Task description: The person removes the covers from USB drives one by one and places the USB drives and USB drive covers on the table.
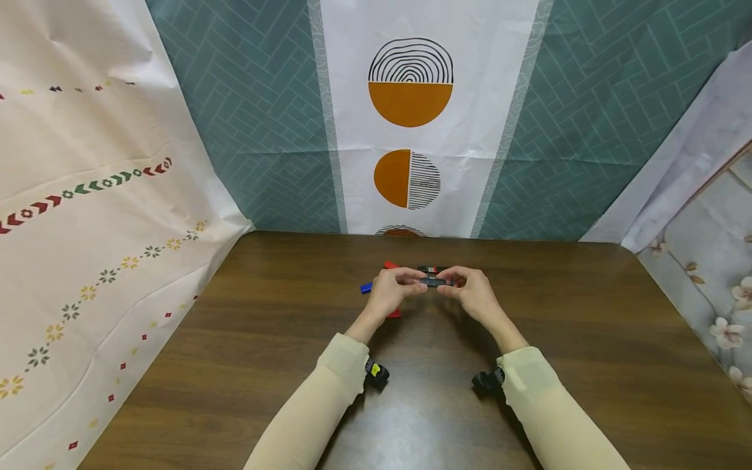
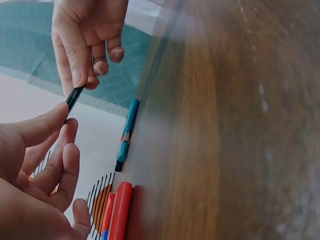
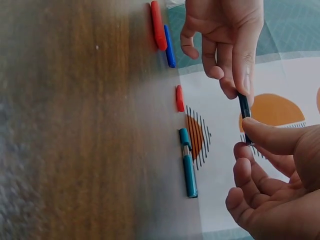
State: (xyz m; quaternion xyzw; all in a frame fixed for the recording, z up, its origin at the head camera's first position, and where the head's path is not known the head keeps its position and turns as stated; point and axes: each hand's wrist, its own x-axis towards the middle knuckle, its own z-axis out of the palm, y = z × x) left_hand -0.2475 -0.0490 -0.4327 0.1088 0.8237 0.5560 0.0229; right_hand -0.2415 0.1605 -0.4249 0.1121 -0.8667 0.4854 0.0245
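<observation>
Both hands hold one small, slim dark stick [image 1: 433, 282], level between them above the back part of the table. My left hand [image 1: 389, 292] pinches its left end between thumb and fingers. At the other end, the thumb and fingertips of my right hand [image 1: 472, 294] pinch it. In the left wrist view the stick [image 2: 74, 99] looks black and narrow, its ends covered by fingertips. The right wrist view shows the same dark stick [image 3: 244, 111] bridging the two hands; its exact kind cannot be told.
Beyond the hands lies a teal pen-like item [image 3: 188, 165] with a pale band. Left of it are a short red piece [image 3: 180, 98], a red marker [image 3: 158, 25] and a blue piece [image 3: 170, 47]. A patterned cloth [image 1: 405, 189] hangs behind the wooden table [image 1: 264, 313].
</observation>
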